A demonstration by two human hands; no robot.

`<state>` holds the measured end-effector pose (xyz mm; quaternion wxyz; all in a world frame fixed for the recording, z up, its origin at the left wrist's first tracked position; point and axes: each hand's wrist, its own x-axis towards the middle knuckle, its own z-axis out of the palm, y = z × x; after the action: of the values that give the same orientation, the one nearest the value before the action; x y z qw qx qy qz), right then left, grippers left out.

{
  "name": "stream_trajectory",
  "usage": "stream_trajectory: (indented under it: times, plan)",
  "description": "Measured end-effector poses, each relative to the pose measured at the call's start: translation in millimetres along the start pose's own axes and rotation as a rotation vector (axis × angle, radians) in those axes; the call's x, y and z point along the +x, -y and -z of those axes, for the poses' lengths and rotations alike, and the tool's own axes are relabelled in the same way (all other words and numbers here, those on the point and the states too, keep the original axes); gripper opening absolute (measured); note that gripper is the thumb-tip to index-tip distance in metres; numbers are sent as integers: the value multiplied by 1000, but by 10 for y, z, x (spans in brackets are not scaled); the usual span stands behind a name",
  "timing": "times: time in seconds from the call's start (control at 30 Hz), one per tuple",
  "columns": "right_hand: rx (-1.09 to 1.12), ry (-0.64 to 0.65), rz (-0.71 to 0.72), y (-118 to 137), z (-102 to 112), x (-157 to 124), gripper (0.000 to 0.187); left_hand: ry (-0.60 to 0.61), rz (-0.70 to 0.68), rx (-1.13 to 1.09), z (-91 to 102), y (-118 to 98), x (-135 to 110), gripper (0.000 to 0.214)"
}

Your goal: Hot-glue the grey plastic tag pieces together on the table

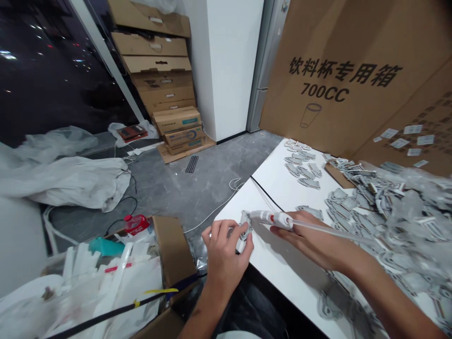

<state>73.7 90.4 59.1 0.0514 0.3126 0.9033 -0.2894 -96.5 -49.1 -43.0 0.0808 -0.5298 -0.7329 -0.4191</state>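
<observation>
My right hand (314,238) is closed around a white hot glue gun (282,220), with a long translucent glue stick (335,231) running out of its back over my forearm. The gun's nozzle points left, right at a small grey flat piece (244,218) near the edge of the white table (268,200). My left hand (228,249) pinches this piece against the tabletop, its fingers bent and partly covering it. Another grey piece (312,212) lies just beyond my right hand.
A big heap of similar grey pieces (384,202) covers the table's right side; several more (303,172) lie at its far end. A black cord (266,192) crosses the table. A large cardboard box (339,117) stands behind. Lower left, an open carton (174,245) holds scraps and a red-labelled bottle (136,224).
</observation>
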Motion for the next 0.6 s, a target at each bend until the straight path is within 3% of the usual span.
stream_trajectory:
  times: [0.13,0.33,0.6]
  plan:
    - [32,-2,-75,-11,-15,-10,34,-7,-3,2,-1,1,1,14]
    - [58,18,-69,11,1,-8,32,-25,-4,-19,3,-8,7,13]
    - [38,2,-122,-80,-13,-15,43,-25,-9,-13,-14,14,-8,13]
